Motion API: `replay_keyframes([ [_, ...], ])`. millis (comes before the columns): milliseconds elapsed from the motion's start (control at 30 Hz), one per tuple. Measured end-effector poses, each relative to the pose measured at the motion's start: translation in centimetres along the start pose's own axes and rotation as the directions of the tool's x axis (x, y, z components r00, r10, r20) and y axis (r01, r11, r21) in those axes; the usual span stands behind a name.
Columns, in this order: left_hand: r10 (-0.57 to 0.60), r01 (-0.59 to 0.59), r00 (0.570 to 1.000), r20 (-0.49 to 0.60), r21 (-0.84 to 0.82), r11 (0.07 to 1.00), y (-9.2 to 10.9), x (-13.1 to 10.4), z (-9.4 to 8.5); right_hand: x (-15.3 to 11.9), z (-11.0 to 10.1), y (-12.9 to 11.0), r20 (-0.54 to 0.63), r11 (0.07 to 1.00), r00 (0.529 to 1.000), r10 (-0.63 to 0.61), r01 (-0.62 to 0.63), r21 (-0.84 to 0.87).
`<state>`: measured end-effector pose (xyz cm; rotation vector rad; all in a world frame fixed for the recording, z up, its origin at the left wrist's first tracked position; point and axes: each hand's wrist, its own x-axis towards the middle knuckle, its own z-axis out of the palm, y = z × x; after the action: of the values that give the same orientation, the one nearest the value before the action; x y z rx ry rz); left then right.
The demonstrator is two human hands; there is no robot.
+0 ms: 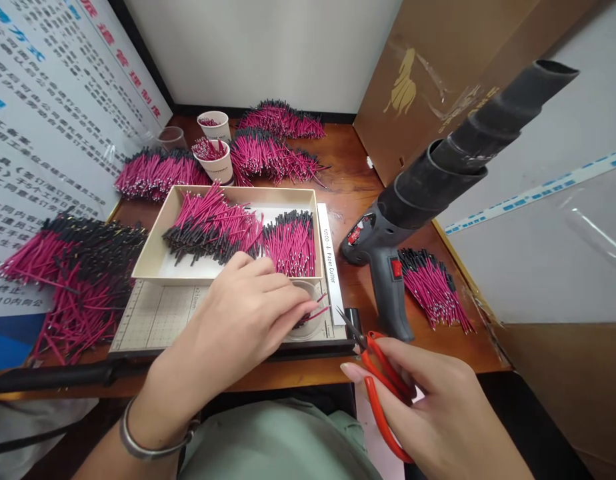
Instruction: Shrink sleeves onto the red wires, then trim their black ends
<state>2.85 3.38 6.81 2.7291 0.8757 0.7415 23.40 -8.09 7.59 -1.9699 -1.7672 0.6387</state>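
Observation:
My left hand (258, 303), with a metal bangle at the wrist, pinches short red wires (321, 307) over a clear round cup (308, 330) on the gridded paper cutter (158, 317). Only the wires' ends show past the fingertips. Wrapped in my right hand (428, 393) are red-handled pliers (381, 417), their thin pointed jaws a little apart and directed up-left towards the wires. Behind my left hand lies a cream box (151, 257) with two piles of pink wires with black ends (291, 243).
A dark heat gun (388, 283) stands right of the cutter, beside a wire bundle (435, 290). Paper cups (218, 167) with wires and more bundles (263, 153) sit behind the box. Loose wires (83, 293) spread at left. Cardboard (428, 73) rises at right.

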Motion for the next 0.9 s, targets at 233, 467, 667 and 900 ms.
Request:
replay_keyframes([
  [233,-0.057,0.058,0.998,0.031,-0.034,0.998,-0.2,0.9,-0.9,0.5,-0.4,1.0,0.052,0.989,0.998,-0.026,0.018,0.148],
  [467,-0.554,0.472,0.815,0.171,0.358,0.805,-1.7,5.1,-0.6,0.9,0.5,0.9,0.020,0.977,0.990,-0.141,0.135,0.165],
  [667,-0.619,0.417,0.721,0.311,0.518,0.747,-1.8,8.0,1.0,1.0,0.7,0.1,0.012,0.968,0.989,-0.151,0.145,0.203],
  [900,-0.604,0.415,0.724,0.334,0.489,0.767,-2.3,7.7,1.4,1.2,1.1,0.1,0.080,0.972,0.993,-0.087,0.067,0.225],
])
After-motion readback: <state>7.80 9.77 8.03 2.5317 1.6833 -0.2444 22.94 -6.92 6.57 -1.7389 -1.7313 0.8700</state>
